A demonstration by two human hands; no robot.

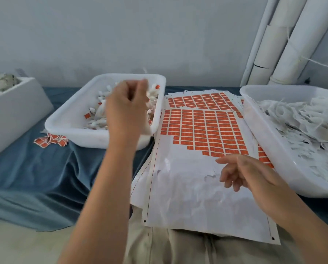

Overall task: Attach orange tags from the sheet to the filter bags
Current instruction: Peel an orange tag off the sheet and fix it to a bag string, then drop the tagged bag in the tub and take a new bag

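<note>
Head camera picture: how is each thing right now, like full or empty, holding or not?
Tag sheet: partly used, near part bare.
Left tub: partly filled with tagged bags.
Right tub: heaped with filter bags.
Loose tags: piled beside the left tub.
Left hand: over the left tub, blurred, grip unclear.
Right hand: above the sheet, loosely curled, holding nothing.

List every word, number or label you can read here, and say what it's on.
No text is readable.
Orange tags on the sheet: faint print, too small to read.
Loose tags beside the left tray: blurred, unreadable.
Nothing else shows markings.
</note>
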